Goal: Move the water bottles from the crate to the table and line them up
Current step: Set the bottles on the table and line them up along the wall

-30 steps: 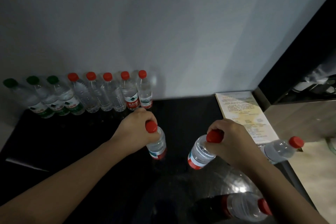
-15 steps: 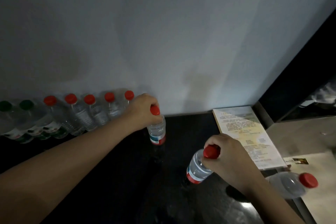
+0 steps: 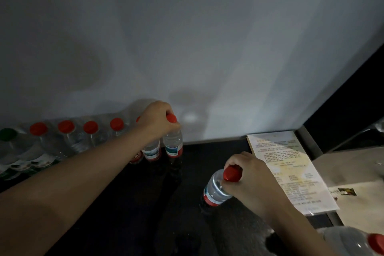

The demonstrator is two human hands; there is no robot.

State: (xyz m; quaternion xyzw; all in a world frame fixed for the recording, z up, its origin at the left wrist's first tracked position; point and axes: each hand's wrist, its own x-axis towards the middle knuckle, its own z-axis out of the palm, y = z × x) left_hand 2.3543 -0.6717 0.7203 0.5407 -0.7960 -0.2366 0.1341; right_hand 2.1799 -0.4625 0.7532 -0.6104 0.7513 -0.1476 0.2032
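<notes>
A spare bottle (image 3: 351, 241) lies at the near right corner. The right hand (image 3: 253, 181), fingers curled round the cap, holds a tilted bottle (image 3: 216, 191) over the dark desk (image 3: 145, 203), with a printed sheet (image 3: 291, 168) just to its right. Farther off, the left hand (image 3: 154, 122), fingers clenched on the cap, holds an upright bottle (image 3: 172, 141). This bottle is now at the right end of the row (image 3: 91, 133) along the wall (image 3: 207, 48); half a second ago it stood apart.

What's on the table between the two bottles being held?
Nothing: the head view shows only bare dark table between the row-end bottle and the nearer bottle.
</notes>
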